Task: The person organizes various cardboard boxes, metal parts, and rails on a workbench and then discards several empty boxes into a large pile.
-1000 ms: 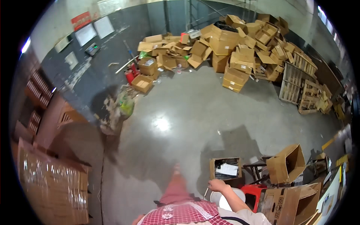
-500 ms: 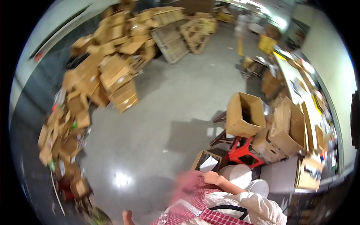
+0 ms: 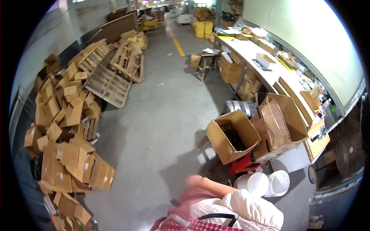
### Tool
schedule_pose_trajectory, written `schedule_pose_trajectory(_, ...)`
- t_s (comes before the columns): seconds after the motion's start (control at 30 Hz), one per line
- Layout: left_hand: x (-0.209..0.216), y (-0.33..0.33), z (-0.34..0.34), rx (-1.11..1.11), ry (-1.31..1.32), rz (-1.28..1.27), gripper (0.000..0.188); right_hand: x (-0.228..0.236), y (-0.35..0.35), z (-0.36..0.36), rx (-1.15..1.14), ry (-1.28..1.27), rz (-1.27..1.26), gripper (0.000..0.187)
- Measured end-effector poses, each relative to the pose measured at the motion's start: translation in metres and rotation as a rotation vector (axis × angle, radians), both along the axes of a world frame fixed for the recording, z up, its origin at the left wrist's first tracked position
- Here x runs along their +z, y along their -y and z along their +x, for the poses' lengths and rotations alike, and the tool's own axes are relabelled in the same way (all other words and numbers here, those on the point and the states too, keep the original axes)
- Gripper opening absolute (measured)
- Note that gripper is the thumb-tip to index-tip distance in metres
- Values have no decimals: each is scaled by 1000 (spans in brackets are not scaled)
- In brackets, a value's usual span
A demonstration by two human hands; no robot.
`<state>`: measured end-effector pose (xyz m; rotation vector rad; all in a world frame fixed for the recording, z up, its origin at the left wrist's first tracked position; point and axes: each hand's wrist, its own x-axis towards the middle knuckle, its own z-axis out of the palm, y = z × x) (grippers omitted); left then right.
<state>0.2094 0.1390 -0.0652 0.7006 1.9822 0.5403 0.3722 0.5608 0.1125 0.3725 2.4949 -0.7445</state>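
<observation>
My right hand (image 3: 195, 181) is raised in front of my body, smeared by motion, so its fingers cannot be made out. It is just over the red checked apron (image 3: 189, 202), which is partly blurred too. My right arm comes out of a loose white sleeve (image 3: 252, 208). Of my left hand (image 3: 157, 224) only a sliver of skin shows at the lower edge, beside the apron; its fingers are hidden. An open cardboard box (image 3: 216, 133) with dark contents stands ahead of my right hand, apart from it.
White buckets (image 3: 256, 184), a red stool (image 3: 243, 163) and a larger open carton (image 3: 298, 115) stand at the right. Behind them runs a long white worktable (image 3: 246, 48) with trays. Flattened and crumpled cartons (image 3: 75, 158) pile up at the left, with wooden pallets (image 3: 110, 90) beyond. Grey floor (image 3: 154, 127) runs between.
My view has swung to the right and up, showing more of the aisle and worktable. My right hand has moved slightly left in the view; my left hand now mostly drops out of sight.
</observation>
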Motion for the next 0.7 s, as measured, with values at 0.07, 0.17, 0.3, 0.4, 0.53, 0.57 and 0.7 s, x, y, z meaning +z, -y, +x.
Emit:
schedule_pose_trajectory(0.07, 18, -46, -39, -7, 36, -50, 22, -26, -39, -27, -97, -10, 22, 29)
schedule_pose_trajectory(0.17, 31, -98, -111, -27, 5, -108, 23, -41, -79, -60, -65, 34, -15, 27)
schedule_pose_trajectory(0.3, 23, -187, -198, -66, -11, -182, 23, -95, -140, -76, -80, 128, -1, 29)
schedule_pose_trajectory(0.4, 18, -241, -278, -103, -64, -246, 24, -91, -189, -121, -118, 59, -37, 33)
schedule_pose_trajectory(0.53, 22, -322, -405, -189, -141, -358, 25, -16, -273, -187, -260, 135, -49, 39)
schedule_pose_trajectory(0.57, 20, -353, -435, -246, -163, -376, 25, -50, -302, -185, -205, 148, 29, 39)
schedule_pose_trajectory(0.7, 23, -447, -573, -383, -375, -476, 26, 89, -390, -250, -616, -250, -29, 32)
